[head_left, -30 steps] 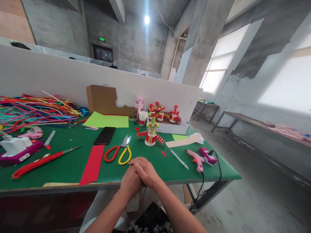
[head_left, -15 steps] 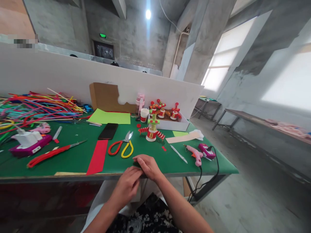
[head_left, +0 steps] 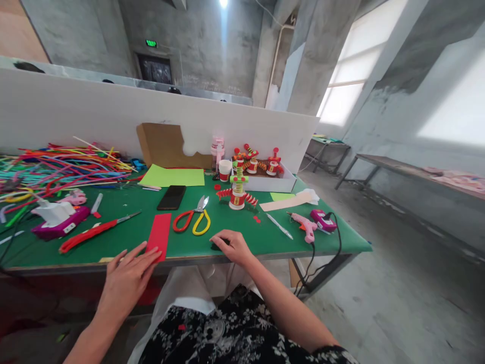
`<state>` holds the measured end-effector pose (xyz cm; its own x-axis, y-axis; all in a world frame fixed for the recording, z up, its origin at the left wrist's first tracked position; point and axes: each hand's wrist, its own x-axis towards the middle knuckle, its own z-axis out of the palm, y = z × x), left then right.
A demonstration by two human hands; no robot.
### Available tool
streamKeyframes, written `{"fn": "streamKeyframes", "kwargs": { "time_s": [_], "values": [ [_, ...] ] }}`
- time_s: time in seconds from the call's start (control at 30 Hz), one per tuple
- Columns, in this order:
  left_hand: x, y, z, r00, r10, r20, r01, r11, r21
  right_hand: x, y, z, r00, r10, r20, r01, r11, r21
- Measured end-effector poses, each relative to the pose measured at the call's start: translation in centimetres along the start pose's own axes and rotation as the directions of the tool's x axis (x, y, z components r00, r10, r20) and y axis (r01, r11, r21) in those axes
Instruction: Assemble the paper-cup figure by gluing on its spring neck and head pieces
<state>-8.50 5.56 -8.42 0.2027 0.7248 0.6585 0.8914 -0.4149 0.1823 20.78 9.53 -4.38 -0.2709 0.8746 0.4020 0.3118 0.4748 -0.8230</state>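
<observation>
fingers (head_left: 146, 258) of the left hand (head_left: 125, 283) touch red paper (head_left: 159, 230).

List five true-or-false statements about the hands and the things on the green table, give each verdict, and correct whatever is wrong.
1. The left hand touches the red paper strip. True.
2. The scissors have one red handle loop and one yellow one. True.
3. The right hand grips the scissors. False: the right hand is by the near edge of the green table, and the scissors lie apart from it.
4. The black smartphone lies to the right of the scissors. False: the smartphone lies to their left.
5. The pink glue gun lies beside a purple power strip. True.
</observation>
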Motion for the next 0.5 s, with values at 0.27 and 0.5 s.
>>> {"fn": "streamKeyframes", "kwargs": {
  "time_s": [0.27, 0.5],
  "values": [
    [-0.6, 7.6, -2.6, 0.971, -0.006, -0.238, 0.023, 0.997, 0.069, -5.6, -3.7, 5.2, 0.798, 0.424, 0.428, -0.593, 0.425, 0.684],
    [-3.0, 10.8, -0.3, 0.967, 0.237, -0.096, -0.247, 0.962, -0.118, -6.4, -2.5, 6.3, 0.727, 0.560, 0.398, -0.603, 0.242, 0.761]
  ]
}}
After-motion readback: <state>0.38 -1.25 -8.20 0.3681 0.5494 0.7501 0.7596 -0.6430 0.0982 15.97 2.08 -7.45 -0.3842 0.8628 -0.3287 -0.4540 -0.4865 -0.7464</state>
